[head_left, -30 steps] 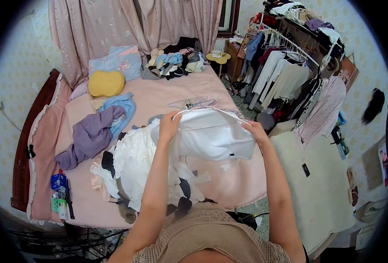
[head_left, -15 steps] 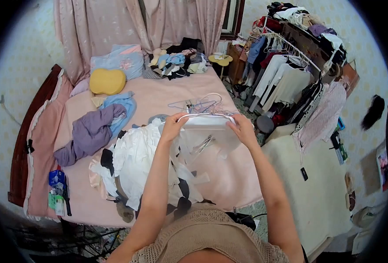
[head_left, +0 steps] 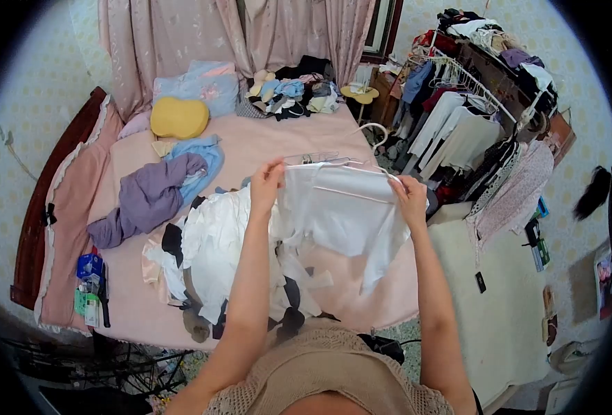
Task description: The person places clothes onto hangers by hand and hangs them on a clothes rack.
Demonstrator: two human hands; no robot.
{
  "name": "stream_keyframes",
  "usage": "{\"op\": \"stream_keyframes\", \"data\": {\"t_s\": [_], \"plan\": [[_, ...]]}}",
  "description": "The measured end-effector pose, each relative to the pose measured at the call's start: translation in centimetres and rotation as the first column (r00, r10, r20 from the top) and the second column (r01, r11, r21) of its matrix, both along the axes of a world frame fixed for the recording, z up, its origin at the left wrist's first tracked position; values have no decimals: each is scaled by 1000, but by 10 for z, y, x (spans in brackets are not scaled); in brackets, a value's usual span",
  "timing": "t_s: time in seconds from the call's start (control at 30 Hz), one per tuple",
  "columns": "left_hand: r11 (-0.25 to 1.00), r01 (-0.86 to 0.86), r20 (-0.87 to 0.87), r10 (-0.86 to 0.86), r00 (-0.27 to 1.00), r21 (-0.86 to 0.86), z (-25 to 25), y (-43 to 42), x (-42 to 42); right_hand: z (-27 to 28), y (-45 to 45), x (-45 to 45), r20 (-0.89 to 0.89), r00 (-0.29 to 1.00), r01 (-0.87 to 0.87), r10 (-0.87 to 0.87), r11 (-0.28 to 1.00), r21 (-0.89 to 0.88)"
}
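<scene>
A sheer white garment [head_left: 351,214] hangs spread out over the bed, with its upper edge held at two ends. My left hand [head_left: 268,187] pinches the left end, and my right hand [head_left: 411,200] grips the right end. Just beyond that edge curves a large white hook [head_left: 376,131], apparently of a hanger; how it joins the garment is hard to make out. Thin wire hangers [head_left: 313,158] lie on the bed behind the garment. Beside my left forearm is a heap of white clothes [head_left: 212,232], with dark pieces among them.
The pink-covered bed [head_left: 264,142] carries a purple garment [head_left: 150,194], a yellow cushion [head_left: 180,117] and a clothes pile [head_left: 299,90]. On the right stand a loaded clothes rack [head_left: 482,86] and a cream-covered surface [head_left: 506,325] with a small black object [head_left: 480,281].
My hands have moved apart, the right one further right. The garment's upper edge is stretched wider and more of its cloth shows. The white hook has shifted right, and the view has moved slightly.
</scene>
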State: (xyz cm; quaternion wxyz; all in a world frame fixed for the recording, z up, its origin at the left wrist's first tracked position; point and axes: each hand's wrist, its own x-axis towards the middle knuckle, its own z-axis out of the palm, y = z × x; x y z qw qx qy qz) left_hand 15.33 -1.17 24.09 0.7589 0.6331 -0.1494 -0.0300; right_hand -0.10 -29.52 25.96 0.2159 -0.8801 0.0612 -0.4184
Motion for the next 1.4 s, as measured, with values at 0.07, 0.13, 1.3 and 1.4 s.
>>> {"op": "stream_keyframes", "data": {"t_s": [0.07, 0.13, 1.3, 1.4], "plan": [[993, -101, 190, 88, 978, 59, -26, 0, 14, -1, -11, -2, -43, 996, -63, 72, 983, 173], [998, -59, 75, 61, 995, -32, -31, 0, 13, 1, -18, -4, -45, 992, -106, 120, 965, 238], [935, -77, 432, -85, 898, 346, 6, -5, -8, 14, -42, -21, -121, 904, -232, 409, 710, 665], [945, -39, 402, -100, 910, 325, 5, -4, -7, 15, -39, -21, -49, 919, -245, 391, 663, 707]]}}
